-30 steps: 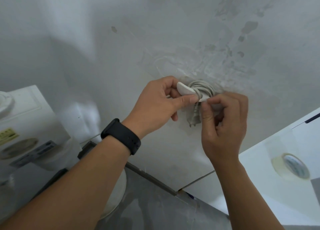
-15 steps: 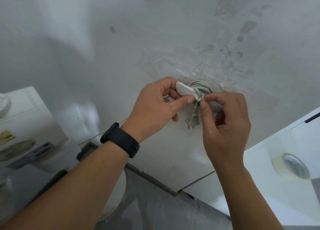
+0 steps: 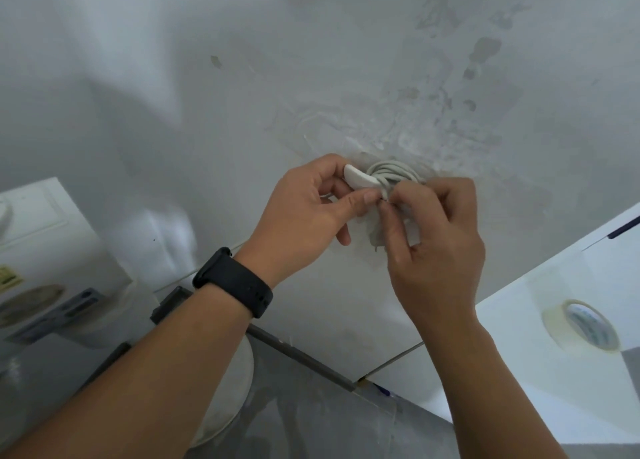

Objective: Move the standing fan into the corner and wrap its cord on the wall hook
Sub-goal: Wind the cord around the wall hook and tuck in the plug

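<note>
**Cord coil on wall hook: risks and hand positions**

Risks, as judged from the present lay of things:
- The cord [image 3: 393,169] sits in several loops around the wall hook [image 3: 360,180]. If the free end is let go before it is tucked under a loop, the coil is likely to spring loose and slide off the hook's white front piece.
- The hook is fixed on a patch of wall [image 3: 242,112] that looks scraped and uneven. A firm downward pull on the cord could loosen the mount; whether it is glued or screwed cannot be told.
- The plug hangs below the hook, mostly hidden behind the fingers; left dangling, its weight may drag a loop free.

Hands:
- Left hand [image 3: 304,213]: fingers curled round the white front piece of the hook, thumb pressed up against its lower edge, steadying it. A black wristband [image 3: 232,282] sits on this wrist.
- Right hand [image 3: 436,237]: thumb and forefinger pinched together on the cord just beside the hook, at the point where a strand crosses the coil; the other fingers are curled loosely behind. The pinch meets the left thumb tip.

Location of task items:
- Cord: wound on the hook, against the wall, between the two hands.
- Standing fan: only a round pale base [image 3: 228,406] under the left forearm may belong to it; this cannot be told for certain.

Also present: a roll of tape [image 3: 581,323] on a white surface at right.
</note>
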Demonstrator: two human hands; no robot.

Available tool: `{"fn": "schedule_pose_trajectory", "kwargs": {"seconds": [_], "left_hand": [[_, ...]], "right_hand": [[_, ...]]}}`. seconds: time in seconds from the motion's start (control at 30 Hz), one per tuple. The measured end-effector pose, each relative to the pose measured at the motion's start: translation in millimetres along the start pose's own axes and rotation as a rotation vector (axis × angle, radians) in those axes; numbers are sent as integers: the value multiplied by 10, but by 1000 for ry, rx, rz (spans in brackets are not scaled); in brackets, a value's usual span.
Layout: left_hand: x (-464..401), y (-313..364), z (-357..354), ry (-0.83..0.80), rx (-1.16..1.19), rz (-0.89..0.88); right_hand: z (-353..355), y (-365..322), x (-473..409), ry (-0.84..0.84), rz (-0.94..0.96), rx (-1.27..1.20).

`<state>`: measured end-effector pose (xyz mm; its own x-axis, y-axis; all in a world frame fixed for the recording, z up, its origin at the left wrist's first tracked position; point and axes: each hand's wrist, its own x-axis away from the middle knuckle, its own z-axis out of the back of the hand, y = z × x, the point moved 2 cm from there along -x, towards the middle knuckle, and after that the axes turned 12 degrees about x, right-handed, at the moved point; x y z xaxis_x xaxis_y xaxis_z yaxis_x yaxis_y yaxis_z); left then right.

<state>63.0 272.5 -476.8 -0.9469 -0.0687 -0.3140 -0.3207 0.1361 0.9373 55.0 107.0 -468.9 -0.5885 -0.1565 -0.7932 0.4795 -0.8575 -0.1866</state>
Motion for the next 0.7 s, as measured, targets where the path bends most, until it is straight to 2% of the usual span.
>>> {"fn": "schedule_pose_trajectory", "kwargs": {"seconds": [0.23, 0.33, 0.5, 0.7], "left_hand": [[14, 13, -16, 21, 2, 23], [15, 24, -30, 10, 2, 20], [4, 9, -17, 4, 13, 13], [1, -3, -14, 8, -21, -28]], "right_hand": [[41, -10, -29, -168, 64, 89], [23, -10, -27, -150, 35, 65], [27, 6, 1, -96, -84, -187], [26, 28, -16, -63, -178, -242]]}}
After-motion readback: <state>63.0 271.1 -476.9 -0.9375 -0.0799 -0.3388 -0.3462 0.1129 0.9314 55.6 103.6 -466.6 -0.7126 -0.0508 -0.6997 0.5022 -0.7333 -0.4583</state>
